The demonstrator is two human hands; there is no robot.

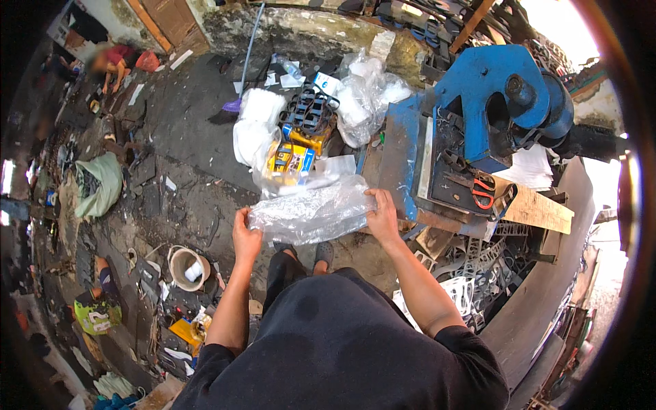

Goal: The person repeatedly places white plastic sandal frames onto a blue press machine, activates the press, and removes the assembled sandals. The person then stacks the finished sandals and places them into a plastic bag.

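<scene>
A clear plastic bag [311, 212] is stretched out sideways in front of my body. My left hand [246, 231] pinches its left end, and my right hand [382, 213] grips the right end. Whether anything lies inside the bag cannot be made out; it looks flat and crinkled. Just beyond it sit a yellow and blue printed package [290, 162], a stack of dark strappy sandals [311, 113] and white wrapped bundles [258, 126]. Another clear plastic bag with white contents [362, 102] lies to the right of the sandals.
On the right stands a blue press machine [492, 102], with orange-handled scissors [484, 193] on its bed. Cut-out scrap sheets [471, 266] pile below. To the left are a bucket [188, 268], a green sack [99, 184] and a purple broom [234, 104]. Another person [116, 65] crouches at far left.
</scene>
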